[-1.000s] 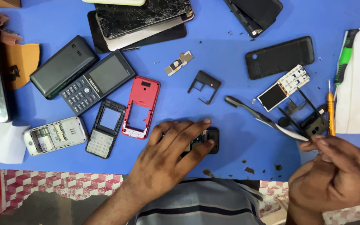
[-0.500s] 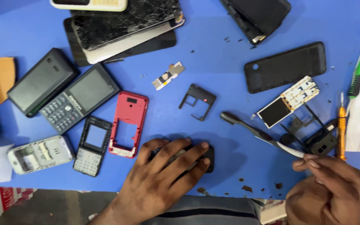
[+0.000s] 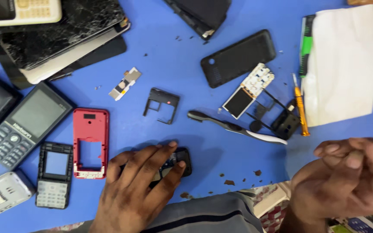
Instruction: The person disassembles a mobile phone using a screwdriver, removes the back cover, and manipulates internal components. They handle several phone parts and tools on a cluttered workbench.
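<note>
Two hands busy: my left hand (image 3: 141, 185) lies flat, fingers spread, pinning a small black phone part (image 3: 178, 162) on the blue tabletop (image 3: 182, 64), my right hand (image 3: 346, 177) loosely curled, apparently empty, so easing off pressure could let it skid toward the edge.

On the blue worktable (image 3: 173, 56): two hands (image 3: 137, 190), two keypad phones with screens (image 3: 20, 125), one red phone frame (image 3: 90, 142), one black keypad frame (image 3: 55, 174), one black back cover (image 3: 238, 58), one toothbrush (image 3: 234, 126), one orange screwdriver (image 3: 301, 105), one white cloth (image 3: 342, 60)
</note>
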